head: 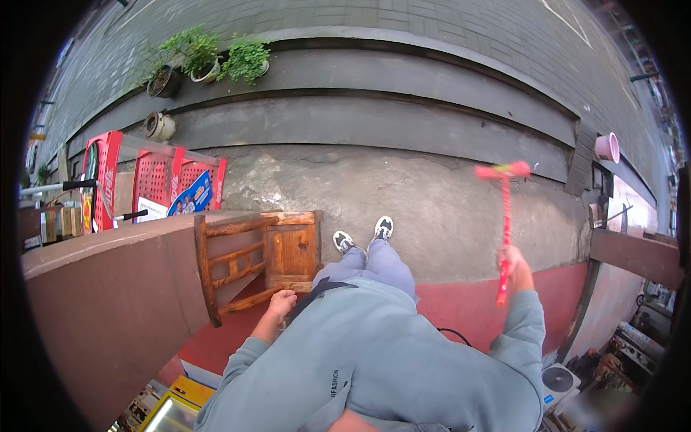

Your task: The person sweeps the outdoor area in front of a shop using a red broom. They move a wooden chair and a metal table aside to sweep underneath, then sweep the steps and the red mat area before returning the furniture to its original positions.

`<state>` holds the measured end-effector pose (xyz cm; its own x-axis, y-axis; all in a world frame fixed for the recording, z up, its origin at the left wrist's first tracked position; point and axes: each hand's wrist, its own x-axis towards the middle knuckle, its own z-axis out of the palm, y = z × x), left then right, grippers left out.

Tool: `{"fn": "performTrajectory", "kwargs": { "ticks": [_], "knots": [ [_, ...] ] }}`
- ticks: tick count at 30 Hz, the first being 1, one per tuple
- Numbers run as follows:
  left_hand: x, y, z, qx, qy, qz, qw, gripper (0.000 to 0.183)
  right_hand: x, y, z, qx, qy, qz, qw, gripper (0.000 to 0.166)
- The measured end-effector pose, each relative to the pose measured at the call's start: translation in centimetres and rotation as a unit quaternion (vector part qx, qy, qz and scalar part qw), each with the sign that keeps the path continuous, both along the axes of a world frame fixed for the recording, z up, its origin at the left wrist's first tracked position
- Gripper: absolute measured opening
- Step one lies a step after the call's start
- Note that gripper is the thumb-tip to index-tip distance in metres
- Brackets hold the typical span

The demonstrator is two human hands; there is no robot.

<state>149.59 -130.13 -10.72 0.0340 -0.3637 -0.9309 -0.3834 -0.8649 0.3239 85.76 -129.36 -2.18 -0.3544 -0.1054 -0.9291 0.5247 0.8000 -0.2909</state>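
My right hand grips the lower handle of a red T-shaped tool, which looks like a window squeegee or scrubber. Its handle has red and whitish stripes, and its crosswise head is blurred, with a yellow-green patch on top. The tool is held out to my right over the concrete floor. On the other side, my left hand hangs at my hip with its fingers curled and nothing visible in them. It is close to a brown wooden chair; whether it touches the chair's frame is unclear.
Grey steps run across in front of me, with potted plants at the left. Red plastic crates stand beyond a brown low wall on my left. A pink bucket is at the far right.
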Motion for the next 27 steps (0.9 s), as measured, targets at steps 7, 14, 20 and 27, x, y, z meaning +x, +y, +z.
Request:
{"fn": "performTrajectory", "kwargs": {
  "ticks": [7,14,20,27],
  "knots": [
    [-2.4,-2.5,0.7,-0.003,-0.037,0.04,0.999,0.021,15.3,-6.0,-7.8,-0.181,-0.299,0.18,0.92,0.014],
    [-2.7,-5.1,3.5,-0.082,-0.071,0.041,0.993,0.021,13.6,-8.6,-2.5,-0.195,-0.217,0.231,0.928,0.017],
    [-5.0,-4.1,2.8,0.048,-0.107,0.018,0.993,0.014,-10.9,-0.9,-10.5,-0.006,-0.06,-0.04,0.997,0.017],
    [-7.1,-1.1,-4.4,0.01,-0.053,0.046,0.997,0.012,-17.0,-6.4,-1.4,-0.066,0.067,-0.06,0.994,0.018]
  ]
}}
